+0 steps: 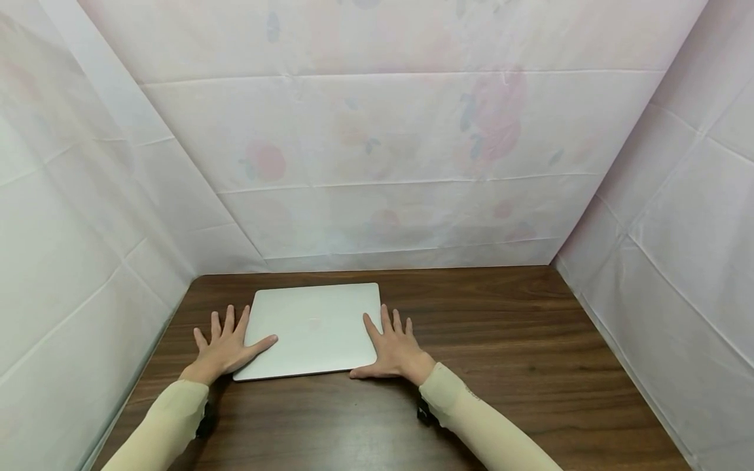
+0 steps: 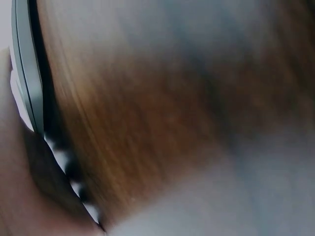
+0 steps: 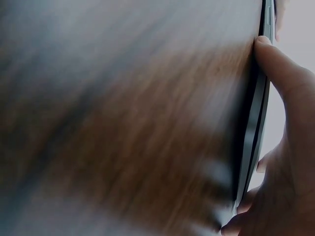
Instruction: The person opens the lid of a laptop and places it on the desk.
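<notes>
A closed silver laptop (image 1: 315, 330) lies flat on the brown wooden table, its lid uppermost. My left hand (image 1: 220, 353) is at its left edge with fingers spread; the thumb lies over the lid and the other fingers point away beside it. At the right edge, my right hand (image 1: 393, 350) has its fingers spread too, one fingertip over the lid. Its thumb (image 3: 283, 66) touches the laptop's thin front edge (image 3: 253, 118) in the right wrist view. The left wrist view shows the laptop's edge (image 2: 27, 64) close up, beside part of the hand.
Wood-grain tabletop (image 1: 501, 366) extends to the right of the laptop and in front of it. Pale fabric with faded fruit prints (image 1: 377, 131) hangs behind the table, and more white fabric (image 1: 695, 261) flanks both sides.
</notes>
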